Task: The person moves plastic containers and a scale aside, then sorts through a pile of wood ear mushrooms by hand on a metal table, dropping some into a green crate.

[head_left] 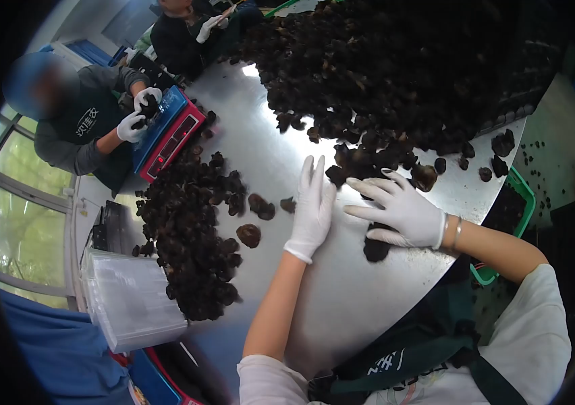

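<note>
Both my hands wear white gloves over a shiny metal table (pixel 341 297). My left hand (pixel 312 208) lies flat with fingers stretched out, its fingertips near dark dried mushroom pieces at the edge of the big pile (pixel 395 74). My right hand (pixel 399 209) is spread, fingers apart, over a dark mushroom piece (pixel 375 248) that shows under the palm; whether it grips it I cannot tell. A second, smaller pile of dark mushrooms (pixel 193 236) lies to the left of my left hand, with a few loose pieces (pixel 249 234) between.
A co-worker in white gloves (pixel 130 126) handles mushrooms at a blue and red scale (pixel 169 131). Another person (pixel 186 30) sits at the far end. A stack of clear plastic bags (pixel 129 297) lies at the left edge. A green crate (pixel 520 196) stands at the right.
</note>
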`<action>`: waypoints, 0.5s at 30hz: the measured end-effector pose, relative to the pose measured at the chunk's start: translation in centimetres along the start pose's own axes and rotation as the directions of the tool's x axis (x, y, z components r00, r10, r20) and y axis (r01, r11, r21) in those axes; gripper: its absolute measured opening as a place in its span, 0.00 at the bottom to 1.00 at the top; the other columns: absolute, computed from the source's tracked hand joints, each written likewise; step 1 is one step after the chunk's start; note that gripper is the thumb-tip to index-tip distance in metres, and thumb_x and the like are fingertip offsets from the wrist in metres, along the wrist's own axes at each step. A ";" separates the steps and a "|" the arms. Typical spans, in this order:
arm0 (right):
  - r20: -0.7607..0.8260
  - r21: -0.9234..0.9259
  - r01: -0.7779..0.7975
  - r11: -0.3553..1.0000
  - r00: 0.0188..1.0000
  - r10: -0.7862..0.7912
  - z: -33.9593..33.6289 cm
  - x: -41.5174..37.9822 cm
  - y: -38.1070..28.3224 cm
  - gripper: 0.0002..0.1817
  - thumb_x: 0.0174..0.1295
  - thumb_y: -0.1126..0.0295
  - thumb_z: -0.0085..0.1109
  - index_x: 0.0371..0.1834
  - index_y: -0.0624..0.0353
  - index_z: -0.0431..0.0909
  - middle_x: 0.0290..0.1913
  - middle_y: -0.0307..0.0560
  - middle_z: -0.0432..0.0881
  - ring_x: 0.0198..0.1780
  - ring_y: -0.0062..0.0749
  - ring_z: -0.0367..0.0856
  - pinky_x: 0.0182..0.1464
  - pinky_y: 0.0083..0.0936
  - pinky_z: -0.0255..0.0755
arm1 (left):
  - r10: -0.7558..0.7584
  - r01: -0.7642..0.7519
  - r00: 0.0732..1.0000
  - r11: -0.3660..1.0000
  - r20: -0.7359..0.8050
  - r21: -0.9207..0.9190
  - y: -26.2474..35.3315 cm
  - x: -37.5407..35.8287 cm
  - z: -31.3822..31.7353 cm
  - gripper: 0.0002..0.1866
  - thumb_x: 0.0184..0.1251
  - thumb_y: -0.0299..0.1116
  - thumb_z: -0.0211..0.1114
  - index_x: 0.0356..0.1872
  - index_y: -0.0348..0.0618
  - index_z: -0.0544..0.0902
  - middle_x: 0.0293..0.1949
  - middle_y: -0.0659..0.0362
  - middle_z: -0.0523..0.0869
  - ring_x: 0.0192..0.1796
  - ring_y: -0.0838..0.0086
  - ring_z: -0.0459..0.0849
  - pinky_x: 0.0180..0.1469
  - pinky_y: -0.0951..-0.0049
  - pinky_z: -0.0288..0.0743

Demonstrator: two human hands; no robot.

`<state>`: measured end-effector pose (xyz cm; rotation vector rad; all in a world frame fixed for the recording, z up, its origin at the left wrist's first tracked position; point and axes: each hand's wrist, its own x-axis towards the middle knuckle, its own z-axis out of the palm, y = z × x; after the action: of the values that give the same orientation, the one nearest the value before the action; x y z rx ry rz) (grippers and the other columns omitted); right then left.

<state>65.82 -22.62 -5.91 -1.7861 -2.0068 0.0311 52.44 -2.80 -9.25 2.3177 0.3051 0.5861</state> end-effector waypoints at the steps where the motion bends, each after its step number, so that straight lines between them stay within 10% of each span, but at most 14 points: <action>1: -0.092 -0.065 -0.094 0.993 0.992 0.088 -0.5 -0.2 0.1 0.30 0.64 0.53 0.59 0.70 0.47 0.72 0.78 0.57 0.59 0.75 0.59 0.59 0.75 0.57 0.51 | 0.005 -0.005 0.999 1.000 0.037 0.014 0.7 -0.7 -0.3 0.31 0.78 0.42 0.53 0.76 0.40 0.63 0.76 0.37 0.56 0.78 0.43 0.57 0.77 0.54 0.52; 5: -0.408 -0.187 -0.491 0.851 0.827 0.387 -1.8 -0.5 2.3 0.36 0.60 0.54 0.65 0.71 0.54 0.70 0.78 0.59 0.60 0.75 0.63 0.58 0.75 0.56 0.50 | 0.038 -0.095 0.975 0.962 0.218 0.257 4.2 -4.8 -0.8 0.36 0.71 0.35 0.61 0.77 0.39 0.61 0.78 0.41 0.55 0.80 0.49 0.54 0.80 0.50 0.43; 8: -0.082 -0.077 -0.352 0.933 0.935 0.346 -1.0 -2.3 2.6 0.33 0.60 0.58 0.66 0.69 0.55 0.73 0.74 0.60 0.66 0.72 0.57 0.65 0.74 0.47 0.56 | -0.060 0.025 0.995 0.925 0.081 0.379 2.6 -7.2 -2.5 0.37 0.69 0.38 0.63 0.77 0.40 0.61 0.78 0.41 0.56 0.80 0.49 0.53 0.79 0.44 0.40; 13: -0.472 -0.100 -0.548 0.830 0.761 0.445 -2.9 -5.7 2.1 0.26 0.64 0.68 0.60 0.66 0.59 0.73 0.72 0.63 0.67 0.71 0.61 0.65 0.73 0.46 0.59 | -0.322 0.401 0.913 0.820 -0.250 0.407 -1.0 -11.0 -7.3 0.37 0.69 0.31 0.64 0.78 0.40 0.59 0.78 0.41 0.54 0.80 0.47 0.49 0.80 0.50 0.42; 15: -0.394 -0.110 -0.564 0.819 0.781 0.485 -1.5 -6.4 1.2 0.29 0.63 0.68 0.60 0.70 0.58 0.70 0.73 0.65 0.65 0.72 0.63 0.63 0.74 0.47 0.58 | -0.228 0.294 0.953 0.859 -0.201 0.420 1.4 -11.7 -6.7 0.36 0.68 0.28 0.64 0.76 0.39 0.63 0.78 0.43 0.57 0.80 0.49 0.53 0.80 0.53 0.47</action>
<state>67.88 -28.94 -6.98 -2.2638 -1.2489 -0.3298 39.09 -4.30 -7.76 2.6067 0.8945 0.5925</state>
